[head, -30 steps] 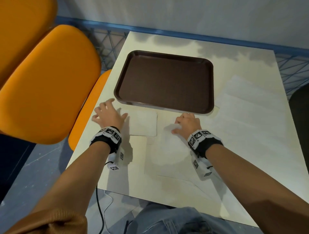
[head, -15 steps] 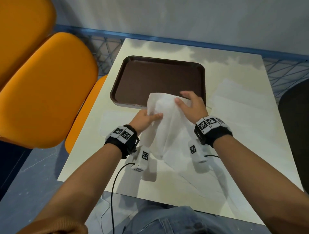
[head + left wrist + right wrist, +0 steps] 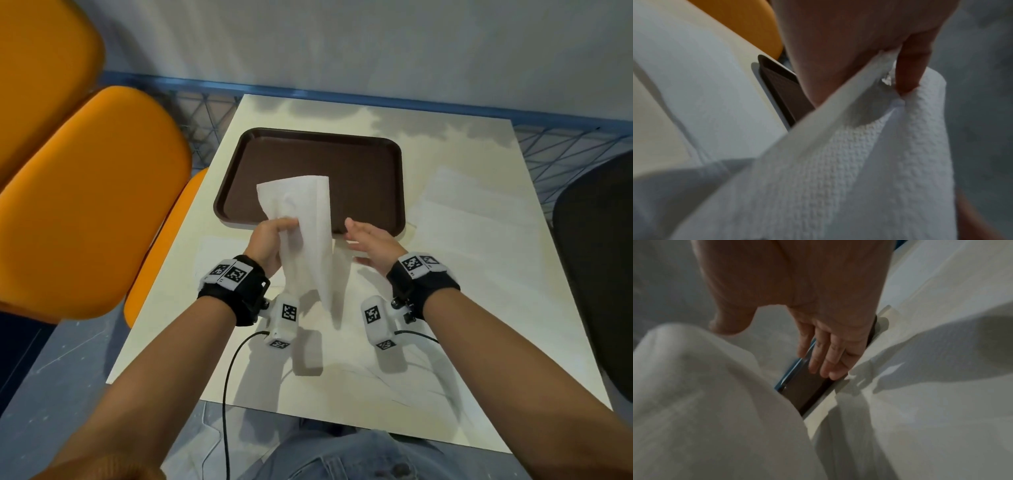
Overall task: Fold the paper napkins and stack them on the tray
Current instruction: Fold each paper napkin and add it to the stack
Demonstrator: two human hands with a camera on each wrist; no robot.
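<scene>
While napkin (image 3: 301,233) hides tray's (image 3: 394,192) near rim: left hand (image 3: 270,245) pinching it, right hand (image 3: 371,248) seemingly spread.

A white paper napkin (image 3: 305,233) is held up above the worktop (image 3: 479,301) by the left hand (image 3: 270,241), whose fingers are curled round its edge. The right hand (image 3: 371,248) is kept just beside it, fingers straight, holding nothing. A brown tray (image 3: 370,164) is seen beyond. More napkins (image 3: 479,219) are spread flat at right.
</scene>
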